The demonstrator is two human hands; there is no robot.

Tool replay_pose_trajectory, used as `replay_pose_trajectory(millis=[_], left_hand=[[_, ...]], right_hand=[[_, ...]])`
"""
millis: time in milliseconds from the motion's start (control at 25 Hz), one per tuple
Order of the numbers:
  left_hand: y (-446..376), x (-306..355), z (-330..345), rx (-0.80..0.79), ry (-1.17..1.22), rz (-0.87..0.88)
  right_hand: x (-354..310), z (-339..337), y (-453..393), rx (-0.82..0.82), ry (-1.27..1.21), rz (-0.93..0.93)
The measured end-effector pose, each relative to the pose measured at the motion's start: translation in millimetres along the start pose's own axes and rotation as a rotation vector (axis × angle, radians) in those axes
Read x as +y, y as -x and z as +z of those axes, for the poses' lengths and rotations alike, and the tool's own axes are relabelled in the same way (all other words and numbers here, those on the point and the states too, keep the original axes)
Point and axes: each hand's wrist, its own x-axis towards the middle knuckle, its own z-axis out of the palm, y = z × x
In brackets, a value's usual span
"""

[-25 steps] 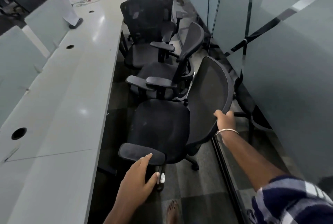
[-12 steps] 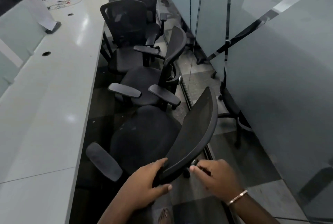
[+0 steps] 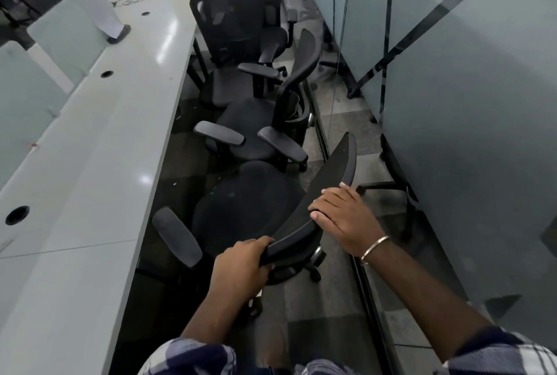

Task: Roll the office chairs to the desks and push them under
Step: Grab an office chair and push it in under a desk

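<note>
Chair [image 3: 247, 202] | both hands clamp backrest top, left [image 3: 241, 269] near end, right [image 3: 343, 217] farther, for steering | desk [image 3: 90, 163] left of hands

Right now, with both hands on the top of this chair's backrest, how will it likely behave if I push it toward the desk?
The nearest chair will probably roll easily: casters show under it. Pushed high by the left hand and right hand, it may swivel rather than track straight. Its armrest might catch the desk edge.
</note>
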Motion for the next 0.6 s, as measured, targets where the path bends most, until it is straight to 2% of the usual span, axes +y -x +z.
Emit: replay_pose_trajectory(millis=[120, 280, 440, 520, 600], left_hand=[[9.0, 3.6, -0.3, 0.010, -0.009, -0.061], [32.8, -8.3, -6.6, -0.049, -0.077, -0.058], [70.3, -25.0, -9.7, -0.094, -0.089, -0.040], [91.9, -35.3, -4.7, -0.043, -0.100, -0.035], [107.1, -41.7, -2.1, 0.035, -0.115, -0.017]], right_hand=[[0.8, -3.4, -3.7, -0.062, 0.033, -0.009], [-20.6, -1.7, 10.3, -0.098, 0.101, -0.058], [-47.5, 11.1, 47.1, -0.113, 0.022, -0.121], [-45.9, 6.8, 60.8, -0.196, 0.013, -0.168], [-36.3, -3.3, 72.3, -0.262, 0.110, -0.181]])
